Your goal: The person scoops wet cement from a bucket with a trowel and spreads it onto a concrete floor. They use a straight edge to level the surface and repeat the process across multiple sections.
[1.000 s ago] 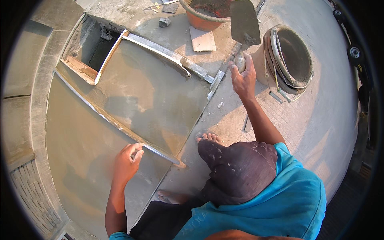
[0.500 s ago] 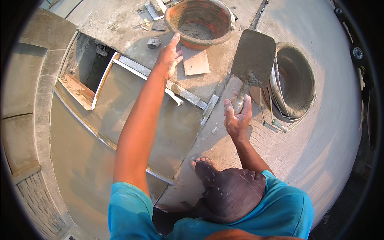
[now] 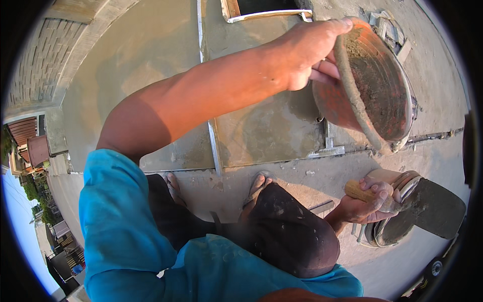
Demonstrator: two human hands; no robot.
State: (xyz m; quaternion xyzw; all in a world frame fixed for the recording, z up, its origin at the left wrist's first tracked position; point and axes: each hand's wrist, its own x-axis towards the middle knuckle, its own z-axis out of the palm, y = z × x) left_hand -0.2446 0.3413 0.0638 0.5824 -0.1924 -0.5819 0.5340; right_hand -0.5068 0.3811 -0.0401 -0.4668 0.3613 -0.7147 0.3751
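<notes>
My left hand (image 3: 322, 58) grips the rim of an orange bucket (image 3: 356, 95), thumb on top and fingers curled against its outer side. Wet grey mortar coats the bucket's rim and inside wall; it is tilted, its mouth facing right. Lower right, my right hand (image 3: 370, 201) is closed around the wooden handle of a trowel. The broad, square trowel blade (image 3: 438, 209) points away to the right, smeared with grey mortar. Beneath the blade stand stacked buckets (image 3: 375, 232) with wire handles, partly hidden by the trowel and hand.
Smooth wet cement (image 3: 166, 55) spreads left and ahead, crossed by a metal strip (image 3: 213, 143). A framed opening (image 3: 266, 17) lies at the far side. Wood scraps (image 3: 402, 50) sit beyond the bucket. My feet (image 3: 259, 185) stand on the near concrete.
My left hand, earlier open beside the orange bucket, now holds its rim and has tilted it. The trowel has swung from pointing ahead to pointing right. The view has turned rightward.
</notes>
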